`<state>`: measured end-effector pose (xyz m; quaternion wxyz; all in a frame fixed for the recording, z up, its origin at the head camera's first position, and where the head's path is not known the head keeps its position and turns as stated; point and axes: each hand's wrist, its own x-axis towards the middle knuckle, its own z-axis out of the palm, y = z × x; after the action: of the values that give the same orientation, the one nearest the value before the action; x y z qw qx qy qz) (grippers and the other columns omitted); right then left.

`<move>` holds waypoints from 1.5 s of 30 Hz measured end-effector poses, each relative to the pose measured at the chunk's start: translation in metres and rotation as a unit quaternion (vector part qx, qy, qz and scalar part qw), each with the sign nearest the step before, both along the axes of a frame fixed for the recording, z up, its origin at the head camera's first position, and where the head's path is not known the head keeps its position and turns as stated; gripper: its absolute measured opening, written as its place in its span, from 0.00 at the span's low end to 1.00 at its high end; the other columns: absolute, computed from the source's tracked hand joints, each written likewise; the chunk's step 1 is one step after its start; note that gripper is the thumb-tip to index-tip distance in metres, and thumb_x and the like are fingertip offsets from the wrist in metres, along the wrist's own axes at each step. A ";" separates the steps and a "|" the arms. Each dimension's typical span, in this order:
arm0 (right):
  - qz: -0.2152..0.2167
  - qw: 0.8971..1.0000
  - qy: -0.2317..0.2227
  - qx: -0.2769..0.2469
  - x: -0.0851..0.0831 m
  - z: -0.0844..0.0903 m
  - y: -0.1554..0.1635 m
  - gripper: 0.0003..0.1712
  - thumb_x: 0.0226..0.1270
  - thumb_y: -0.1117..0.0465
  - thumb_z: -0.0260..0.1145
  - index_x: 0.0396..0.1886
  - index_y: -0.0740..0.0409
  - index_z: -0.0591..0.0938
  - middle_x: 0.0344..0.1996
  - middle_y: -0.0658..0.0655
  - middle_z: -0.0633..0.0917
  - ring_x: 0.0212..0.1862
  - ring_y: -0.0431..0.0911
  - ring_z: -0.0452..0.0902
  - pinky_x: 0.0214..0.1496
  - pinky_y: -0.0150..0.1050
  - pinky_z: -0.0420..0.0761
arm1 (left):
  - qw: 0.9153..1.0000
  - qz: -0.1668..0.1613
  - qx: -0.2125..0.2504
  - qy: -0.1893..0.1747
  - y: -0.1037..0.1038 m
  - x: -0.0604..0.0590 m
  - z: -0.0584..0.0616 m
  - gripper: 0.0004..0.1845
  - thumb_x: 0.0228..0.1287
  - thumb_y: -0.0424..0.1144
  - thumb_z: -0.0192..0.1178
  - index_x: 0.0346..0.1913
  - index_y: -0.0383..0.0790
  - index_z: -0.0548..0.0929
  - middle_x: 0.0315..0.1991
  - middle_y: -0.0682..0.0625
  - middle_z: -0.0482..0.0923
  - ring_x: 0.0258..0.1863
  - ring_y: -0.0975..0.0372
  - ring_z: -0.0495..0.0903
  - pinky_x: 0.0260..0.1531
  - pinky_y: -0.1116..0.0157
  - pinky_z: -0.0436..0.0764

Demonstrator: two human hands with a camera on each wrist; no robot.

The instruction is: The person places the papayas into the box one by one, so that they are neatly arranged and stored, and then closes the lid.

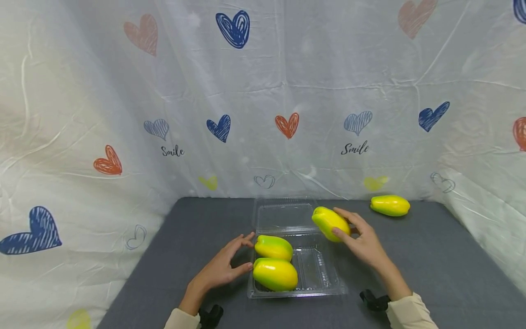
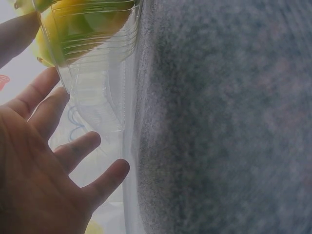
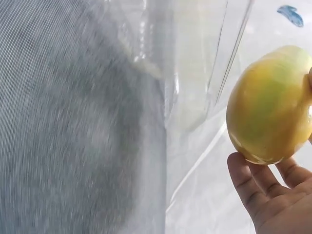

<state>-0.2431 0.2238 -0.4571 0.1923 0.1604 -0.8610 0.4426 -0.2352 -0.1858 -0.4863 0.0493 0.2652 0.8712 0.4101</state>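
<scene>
My right hand [image 1: 365, 242] grips a yellow-green papaya [image 1: 328, 223], thumb on the near side and fingers on the far side. It is held above the right rear part of a clear plastic clamshell box [image 1: 314, 269]. Two more papayas, a rear one [image 1: 274, 248] and a front one [image 1: 275, 275], lie side by side in the box's left half. My left hand [image 1: 222, 267] is spread at the box's left side. In the left wrist view its fingers [image 2: 58, 105] reach the box's rim, some of them apart from it.
The box's clear lid [image 1: 284, 214] lies folded back behind it. Another papaya [image 1: 390, 205] rests at the table's back right. The grey table [image 1: 164, 274] ends against a white curtain [image 1: 246, 173] printed with hearts.
</scene>
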 end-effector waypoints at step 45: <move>0.039 0.995 0.030 0.087 0.008 -0.027 -0.053 0.31 0.58 0.51 0.79 0.61 0.48 0.83 0.54 0.49 0.86 0.56 0.47 0.75 0.52 0.47 0.61 | 1.000 -0.004 -0.002 0.000 0.000 0.000 0.000 0.22 0.70 0.56 0.63 0.63 0.58 0.72 0.80 0.60 0.57 0.82 0.44 0.49 0.71 0.28 0.54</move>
<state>-0.2354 0.1707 -0.4843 0.1862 0.2236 -0.8830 0.3684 -0.2354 -0.1858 -0.4868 0.0513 0.2685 0.8710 0.4083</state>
